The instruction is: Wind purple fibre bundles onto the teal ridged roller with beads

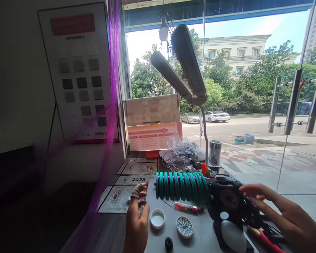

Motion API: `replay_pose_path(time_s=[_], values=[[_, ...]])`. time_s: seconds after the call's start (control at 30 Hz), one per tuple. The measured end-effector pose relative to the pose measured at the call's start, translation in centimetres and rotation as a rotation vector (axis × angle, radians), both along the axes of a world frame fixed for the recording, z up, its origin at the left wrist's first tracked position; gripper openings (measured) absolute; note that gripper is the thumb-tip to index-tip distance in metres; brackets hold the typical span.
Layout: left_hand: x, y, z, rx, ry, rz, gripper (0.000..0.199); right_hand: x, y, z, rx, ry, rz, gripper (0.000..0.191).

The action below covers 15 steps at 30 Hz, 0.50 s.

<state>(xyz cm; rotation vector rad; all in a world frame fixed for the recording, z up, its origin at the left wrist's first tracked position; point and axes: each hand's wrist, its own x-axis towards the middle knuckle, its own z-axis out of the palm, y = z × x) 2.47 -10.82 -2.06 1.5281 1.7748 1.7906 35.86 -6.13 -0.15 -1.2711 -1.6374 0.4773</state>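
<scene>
Teal-ringed roller (183,186) juts over the surface (204,232): nearest, one dark oval piece (169,243), two round dishes (157,219); left grip (137,220) spread, apart from its free end; right grip (295,219) at the black winder (228,198), grasp unclear; two lamp heads (188,52) beyond

A glass door (293,102) and display board (80,70) suggest a shop.

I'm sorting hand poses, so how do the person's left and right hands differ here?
The left hand points upward; the right hand stretches sideways toward the picture's left. The left hand has a pale wrap on at least one finger; none shows on the right hand. The left hand is beside the left end of the green coil; the right hand is at the black device, contact unclear. Both have some bent fingers.
</scene>
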Motion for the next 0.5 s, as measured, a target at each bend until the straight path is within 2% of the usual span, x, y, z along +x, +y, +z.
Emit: replay_pose_path(time_s=[0.07, 0.1, 0.17, 0.2, 0.27, 0.37, 0.43, 0.5], values=[[1.3, 0.1, 1.9, 0.197, 0.166, 0.063, 0.030, -3.0, 1.0, 3.2, -0.012, -0.031, 0.136, 0.038], [2.2, 0.0, 2.9, 0.294, 0.308, 0.054, 0.028, -4.4, 1.9, 4.6, 0.003, -0.077, 0.209, 0.039], [4.4, 0.0, 5.0, 0.445, 0.616, -0.090, 0.026, -6.7, 4.3, 6.8, -0.023, -0.185, 0.346, 0.041], [5.6, 0.1, 5.9, 0.442, 0.750, -0.134, 0.028, -7.7, 5.5, 7.6, -0.069, -0.226, 0.415, 0.043], [7.6, 0.6, 7.1, 0.296, 0.927, -0.142, 0.037, -9.4, 7.8, 8.4, -0.128, -0.300, 0.504, 0.039], [9.4, 1.9, 7.6, 0.029, 1.026, -0.187, 0.050, -11.1, 10.0, 8.3, -0.146, -0.346, 0.535, 0.018], [9.7, 2.7, 7.3, -0.046, 1.045, -0.240, 0.054, -11.4, 10.5, 8.0, -0.138, -0.349, 0.517, 0.010], [9.6, 3.2, 6.8, -0.056, 1.056, -0.254, 0.056, -11.0, 10.4, 7.8, -0.126, -0.328, 0.488, 0.012]])
